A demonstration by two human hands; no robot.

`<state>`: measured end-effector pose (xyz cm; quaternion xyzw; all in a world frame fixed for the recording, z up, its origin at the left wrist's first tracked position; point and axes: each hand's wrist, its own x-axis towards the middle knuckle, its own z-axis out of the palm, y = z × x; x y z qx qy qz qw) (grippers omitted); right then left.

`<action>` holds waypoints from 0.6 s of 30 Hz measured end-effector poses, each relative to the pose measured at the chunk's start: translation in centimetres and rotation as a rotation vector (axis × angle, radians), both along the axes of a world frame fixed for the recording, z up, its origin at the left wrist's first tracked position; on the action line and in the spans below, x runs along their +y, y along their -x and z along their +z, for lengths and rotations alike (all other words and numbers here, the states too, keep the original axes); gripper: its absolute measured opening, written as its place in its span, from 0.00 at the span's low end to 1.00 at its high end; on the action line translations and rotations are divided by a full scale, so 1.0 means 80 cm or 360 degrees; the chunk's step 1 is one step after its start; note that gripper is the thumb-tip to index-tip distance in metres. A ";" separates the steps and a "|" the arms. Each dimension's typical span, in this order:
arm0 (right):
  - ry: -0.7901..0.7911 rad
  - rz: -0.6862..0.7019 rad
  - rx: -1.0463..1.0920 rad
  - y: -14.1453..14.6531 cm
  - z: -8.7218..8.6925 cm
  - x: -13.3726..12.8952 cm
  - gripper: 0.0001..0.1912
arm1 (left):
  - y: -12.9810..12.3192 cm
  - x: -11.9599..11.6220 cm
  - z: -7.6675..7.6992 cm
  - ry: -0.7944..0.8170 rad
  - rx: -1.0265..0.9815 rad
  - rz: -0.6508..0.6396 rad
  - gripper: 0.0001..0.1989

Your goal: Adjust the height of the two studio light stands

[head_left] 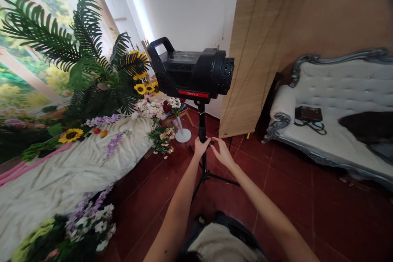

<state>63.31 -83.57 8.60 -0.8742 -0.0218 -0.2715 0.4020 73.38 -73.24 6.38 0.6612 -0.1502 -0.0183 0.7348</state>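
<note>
Black in the head view, the upright stand [202,123] bore the lamp [187,71] and filled my closed left hand [201,147]. Right of it, my half-curled right hand [222,152] lay at a knob [211,142]; whether pinching, I could not tell.

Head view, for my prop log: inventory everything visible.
Studio light: one, black, centre
Stand: one, black, beneath studio light
Palm fronds: several, green, left
Window scene: one, multicoloured, far left
Draped cloth: one, cream, left
Rounded items: two, red and orange, on cloth
Flowers: many, yellow, purple, white, pink, left
Pedestal: one, white, on floor
Wall: one, white, behind studio light
Hanging blind: one, tan, right of studio light
Sofa: one, whitish, silvery frame, right
Strapped item: one, brown, on sofa
Dark item: one, blackish, on sofa
Floor tiles: many, dark red, underneath
Forearms: two, bare, lower centre
Left hand: one, bare, gripping stand
Right hand: one, bare, at stand
</note>
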 end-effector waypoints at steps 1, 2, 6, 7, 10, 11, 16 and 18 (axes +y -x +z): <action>-0.0027 -0.0007 0.0006 -0.005 0.001 -0.001 0.20 | 0.001 0.000 0.002 0.0008 0.0000 -0.0002 0.14; -0.0041 -0.0004 0.0018 -0.009 0.003 -0.002 0.19 | 0.002 0.001 0.004 0.0014 0.0005 -0.0002 0.14; -0.0098 0.0026 0.0062 -0.021 0.003 -0.008 0.18 | 0.004 0.001 0.006 0.0022 0.0045 0.0009 0.15; -0.0126 0.0023 0.0066 -0.023 0.002 -0.008 0.18 | 0.004 0.001 0.006 0.0024 0.0055 0.0006 0.15; -0.0215 0.0006 0.0075 -0.027 -0.004 -0.008 0.18 | 0.002 0.000 0.002 0.0025 0.0074 -0.0022 0.15; -0.0249 0.0007 0.0078 -0.028 -0.006 -0.007 0.18 | 0.002 0.000 0.001 0.0019 0.0072 -0.0026 0.15; -0.0423 0.0013 0.0068 -0.036 -0.016 -0.004 0.17 | -0.001 0.000 -0.006 -0.0037 0.0048 0.0002 0.16; -0.0497 -0.0047 0.0079 -0.041 -0.022 -0.002 0.17 | -0.002 -0.002 -0.008 -0.0037 0.0073 0.0029 0.17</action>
